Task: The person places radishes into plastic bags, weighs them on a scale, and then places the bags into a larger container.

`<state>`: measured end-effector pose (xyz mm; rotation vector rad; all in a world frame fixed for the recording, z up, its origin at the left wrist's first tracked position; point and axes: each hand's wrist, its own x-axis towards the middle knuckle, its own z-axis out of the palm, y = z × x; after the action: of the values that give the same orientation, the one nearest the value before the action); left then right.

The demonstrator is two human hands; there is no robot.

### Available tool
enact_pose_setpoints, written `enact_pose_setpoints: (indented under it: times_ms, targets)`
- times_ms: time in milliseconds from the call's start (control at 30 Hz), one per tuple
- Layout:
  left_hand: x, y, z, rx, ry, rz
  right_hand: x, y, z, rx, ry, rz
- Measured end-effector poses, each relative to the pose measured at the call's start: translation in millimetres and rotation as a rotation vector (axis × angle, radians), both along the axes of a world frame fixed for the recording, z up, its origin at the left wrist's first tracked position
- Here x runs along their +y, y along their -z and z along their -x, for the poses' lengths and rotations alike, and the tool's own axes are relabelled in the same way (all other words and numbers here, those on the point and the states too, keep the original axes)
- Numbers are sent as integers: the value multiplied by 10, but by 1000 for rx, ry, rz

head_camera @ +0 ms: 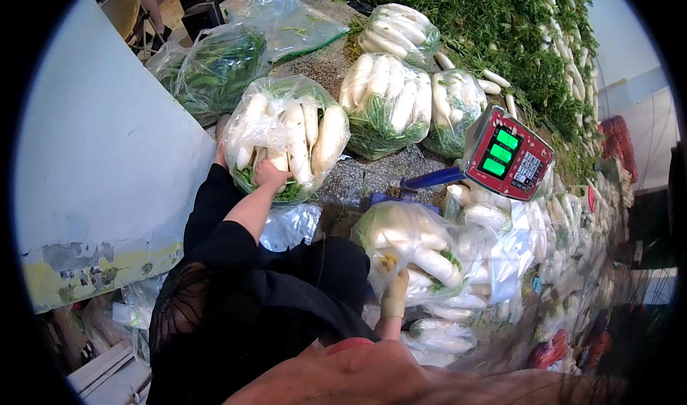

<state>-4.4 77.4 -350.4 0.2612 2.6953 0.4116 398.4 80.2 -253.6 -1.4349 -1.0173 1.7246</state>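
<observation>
My bare left hand (272,175) presses its curled fingers against the lower front of a clear plastic bag of white radishes (314,136). Whether it grips plastic or a radish is hard to tell. Nearer my body on the right, my gloved right hand (394,289) has hold of the near side of another bulging clear bag of white radishes (424,241). Yellowish glove fingertips show through the film. A red electronic scale display (507,153) on a blue post (435,179) rises behind that bag. Part of the scale's blue base (402,201) shows; the rest is hidden.
Ahead stand several filled radish bags (385,102). A bag of greens (220,67) lies at the back left. Leafy radishes (494,29) are heaped at the far right. A pale wall (112,153) borders my left; more bagged radishes (558,260) crowd my right. A person's leg (152,8) shows top left.
</observation>
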Motion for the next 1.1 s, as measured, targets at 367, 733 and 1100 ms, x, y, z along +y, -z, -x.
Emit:
enact_pose_setpoints:
  times_ms: [367, 733, 1100]
  targets:
    - [-390, -864, 614, -1680, -10, -946, 123, -265, 91, -12, 159, -294]
    - [-102, -2216, -2080, -2423, 712, -616, -202, -1155, 51, 120, 265, -605]
    - [-411, -2363, -3098, 79, 1943, -665, -1090, -865, -1172, 707, 709, -112]
